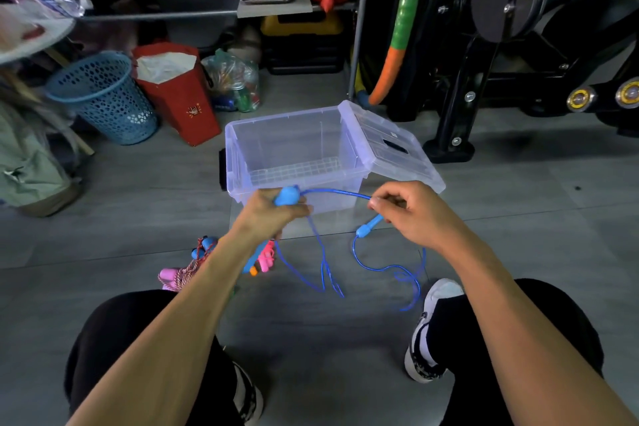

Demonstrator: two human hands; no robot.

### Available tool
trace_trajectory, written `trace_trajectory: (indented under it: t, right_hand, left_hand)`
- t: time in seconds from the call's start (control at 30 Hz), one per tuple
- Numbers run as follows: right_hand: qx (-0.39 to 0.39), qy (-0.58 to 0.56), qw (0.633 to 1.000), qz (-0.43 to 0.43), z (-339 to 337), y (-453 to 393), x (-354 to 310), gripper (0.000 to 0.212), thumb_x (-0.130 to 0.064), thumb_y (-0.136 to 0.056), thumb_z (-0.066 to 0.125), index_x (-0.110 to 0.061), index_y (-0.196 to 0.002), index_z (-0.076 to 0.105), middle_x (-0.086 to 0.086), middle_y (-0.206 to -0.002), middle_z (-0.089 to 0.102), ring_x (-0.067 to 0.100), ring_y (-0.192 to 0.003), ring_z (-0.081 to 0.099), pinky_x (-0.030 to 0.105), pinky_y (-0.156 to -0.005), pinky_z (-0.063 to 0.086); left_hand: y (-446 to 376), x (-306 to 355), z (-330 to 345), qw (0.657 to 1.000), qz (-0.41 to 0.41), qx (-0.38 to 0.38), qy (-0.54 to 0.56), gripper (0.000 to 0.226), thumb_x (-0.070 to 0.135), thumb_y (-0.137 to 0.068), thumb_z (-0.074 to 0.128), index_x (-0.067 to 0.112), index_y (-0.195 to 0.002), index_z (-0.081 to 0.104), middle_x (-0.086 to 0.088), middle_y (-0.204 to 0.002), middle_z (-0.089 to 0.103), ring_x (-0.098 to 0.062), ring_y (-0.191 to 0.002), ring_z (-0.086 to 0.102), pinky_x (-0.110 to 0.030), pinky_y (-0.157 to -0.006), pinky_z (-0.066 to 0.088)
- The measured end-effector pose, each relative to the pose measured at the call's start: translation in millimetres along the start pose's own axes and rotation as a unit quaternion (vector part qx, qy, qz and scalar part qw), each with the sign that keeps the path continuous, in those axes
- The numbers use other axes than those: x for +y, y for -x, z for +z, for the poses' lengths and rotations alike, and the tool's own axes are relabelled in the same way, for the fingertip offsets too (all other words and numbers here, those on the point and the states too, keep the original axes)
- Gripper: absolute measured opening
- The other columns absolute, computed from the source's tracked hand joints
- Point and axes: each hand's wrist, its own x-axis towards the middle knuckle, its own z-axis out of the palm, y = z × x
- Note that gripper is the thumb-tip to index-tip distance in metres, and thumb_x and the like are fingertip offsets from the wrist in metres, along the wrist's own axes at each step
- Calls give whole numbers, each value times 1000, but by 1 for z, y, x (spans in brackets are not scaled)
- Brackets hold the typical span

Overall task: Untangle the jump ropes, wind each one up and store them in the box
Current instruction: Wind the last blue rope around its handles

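Two hands are working a blue jump rope just in front of the clear plastic box, which is sitting open on the grey tiled floor with its lid leaning off the right rim. No writing is readable on the box; a small pale sticker on the lid is too blurred to make out.

The left hand is curling tightly around one light-blue handle, whose rounded end is poking up toward the box. The right hand is pinching the cord between thumb and fingertips, with the other blue handle hanging below it, slanting down and to the left. Between the hands the cord is arching roughly left to right, and loose loops are dangling down and trailing on the floor near a white shoe.

Further ropes, pink and red-and-white braided, are lying bunched on the floor behind the left forearm.
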Motion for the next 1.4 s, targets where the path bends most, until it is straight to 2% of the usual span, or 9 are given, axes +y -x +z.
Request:
trace_trajectory:
  t: [0.2, 0.33, 0.43, 0.63, 0.73, 0.9, 1.03, 1.27, 1.4]
  right_hand:
    - [-50, 11, 999, -20, 20, 0, -11, 22, -27, -95, 58, -20, -76, 66, 10, -67, 62, 16, -56, 49, 32, -57, 41]
    - [-45, 5, 999, 12, 11, 1, -9, 24, -35, -93, 59, -17, -78, 65, 14, -73, 62, 17, -59, 50, 30, -57, 41]
    - [-6, 0, 1000, 15, -4, 4, -3, 20, -31, -92, 60, -18, -78, 66, 8, -66, 57, 10, -56, 44, 25, -56, 38]
    - [-27, 10, 999, -23, 11, 3, -7, 18, -27, -94, 59, -18, -80, 64, 16, -71, 60, 27, -59, 50, 35, -57, 45]
    - [-53, 3, 998, -35, 23, 2, -12, 18, -28, -95, 59, -20, -80, 64, 14, -67, 59, 22, -55, 45, 36, -53, 39]
    - [-33, -24, 999, 4, 10, 2, -12, 18, -31, -93, 61, -21, -78, 63, 0, -63, 57, 11, -56, 48, 29, -57, 39]
    - [11, -35, 999, -3, 4, 1, -9, 8, -23, -91, 63, -20, -84, 65, 14, -73, 62, 15, -57, 50, 30, -58, 42]
    - [-25, -32, 997, -58, 26, -2, -20, 11, -25, -94, 60, -22, -84, 65, 15, -67, 56, 31, -59, 48, 40, -56, 43]
    - [-24, -24, 999, -32, 25, -5, -17, 13, -26, -93, 62, -19, -82, 63, 4, -61, 54, 18, -55, 48, 32, -56, 40]
  left_hand:
    - [26, 17, 29, 989, 51, -142, -3, 16, 27, -83, 74, 12, -82, 69, -2, -64, 60, -18, -46, 38, -24, -45, 35]
    - [11, 14, 13, 988, -13, -14, 151, 25, 19, -78, 76, 13, -65, 57, -4, -59, 45, -16, -41, 31, -23, -41, 29]
    - [-3, 2, -9, 997, -24, 52, 45, 27, 26, -74, 78, 12, -62, 58, -5, -58, 53, -18, -41, 36, -22, -40, 32]
    - [24, 14, 15, 993, 62, -93, -45, 16, 29, -84, 72, 17, -95, 72, 15, -53, 56, -9, -41, 41, -23, -46, 40]
    - [33, 21, 23, 984, 59, -164, -27, 22, 29, -86, 71, 8, -81, 67, 5, -60, 60, -15, -42, 39, -22, -42, 37]
    - [8, 15, 1, 987, -4, 14, 161, 28, 23, -78, 76, 12, -64, 54, -3, -56, 47, -16, -40, 33, -22, -39, 32]
    - [-6, -2, -12, 991, 11, 131, 27, 36, 37, -81, 73, 3, -74, 63, -1, -59, 60, -20, -44, 45, -27, -51, 43]
    - [30, 23, 26, 991, 48, -117, 41, 31, 43, -89, 64, 12, -80, 66, -2, -59, 55, -18, -42, 41, -22, -43, 39]
    - [12, 18, 15, 982, -14, -19, 188, 26, 31, -81, 75, 14, -70, 59, -2, -58, 45, -16, -39, 32, -25, -41, 34]
